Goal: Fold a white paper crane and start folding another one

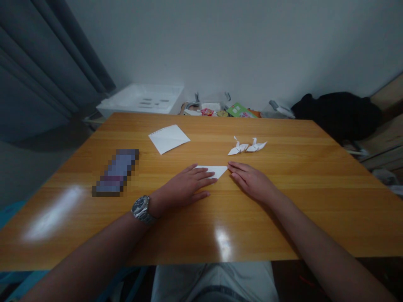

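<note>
A piece of white paper [220,170], folded into a triangle, lies flat on the wooden table in front of me. My left hand [192,184] rests over its left part with the fingers spread, hiding that side. At the paper's right corner, the fingertips of my right hand [250,178] touch down, its fingers stretched out and lying close together. Beyond my right hand stand two folded white paper cranes [238,148], side by side. A white sheet of paper [169,138] with a row of punched holes along one edge lies farther back on the left.
A blurred-out phone-like object [116,173] lies on the left of the table [315,167]. Behind the far edge are a white plastic tray [141,94], a green booklet [241,110] and small clutter. A black cloth heap [336,113] sits at the back right.
</note>
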